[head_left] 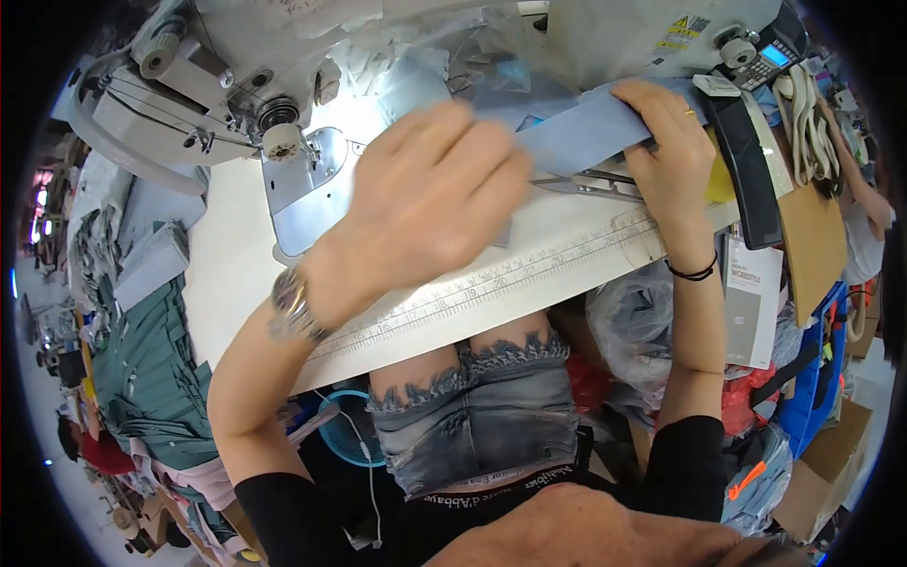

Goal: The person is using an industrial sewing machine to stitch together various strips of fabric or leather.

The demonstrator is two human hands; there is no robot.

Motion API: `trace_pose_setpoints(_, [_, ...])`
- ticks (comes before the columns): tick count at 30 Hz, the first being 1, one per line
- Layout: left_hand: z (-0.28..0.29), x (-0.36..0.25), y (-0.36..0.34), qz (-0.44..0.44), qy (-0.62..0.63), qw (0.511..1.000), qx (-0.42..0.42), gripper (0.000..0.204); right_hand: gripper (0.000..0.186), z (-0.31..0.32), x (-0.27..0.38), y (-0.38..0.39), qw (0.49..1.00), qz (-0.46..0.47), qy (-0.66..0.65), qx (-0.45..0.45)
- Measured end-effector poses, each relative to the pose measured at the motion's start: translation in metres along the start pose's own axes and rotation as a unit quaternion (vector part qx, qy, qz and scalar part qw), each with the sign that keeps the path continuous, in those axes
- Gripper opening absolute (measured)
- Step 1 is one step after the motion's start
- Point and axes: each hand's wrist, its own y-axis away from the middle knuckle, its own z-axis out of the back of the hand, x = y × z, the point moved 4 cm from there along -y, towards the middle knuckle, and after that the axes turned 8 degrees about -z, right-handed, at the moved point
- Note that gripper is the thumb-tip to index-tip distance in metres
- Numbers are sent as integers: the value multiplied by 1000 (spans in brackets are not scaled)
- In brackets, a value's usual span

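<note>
My left hand (435, 189), slightly blurred, is raised over the white sewing table (231, 283) with fingers curled; whatever is in it, if anything, is hidden. It partly covers the metal plate (302, 213) of the sewing machine (170, 113). My right hand (671, 151) grips a strip of light blue-grey fabric (586, 132), which stretches leftward behind my left hand. Metal scissors (605, 186) lie below the strip, by my right hand, and more blue-grey material is behind it.
A ruler runs along the front edge. At the right are a black phone-like slab (742, 170), a booklet (751, 298), a blue bin (817, 369) and another person's arm (860, 189). Green garments (142, 378) are piled at the left; a blue basket (345, 430) sits below the table.
</note>
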Motion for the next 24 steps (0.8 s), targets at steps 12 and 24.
trace_pose_setpoints(12, [122,-44,99,86,12,988,131,30,33,14,9,-4,998,31,-46,-33])
trace_pose_setpoints(24, [202,-28,203,237,-116,918,297,29,35,39,116,-38,978,149,-143,-7])
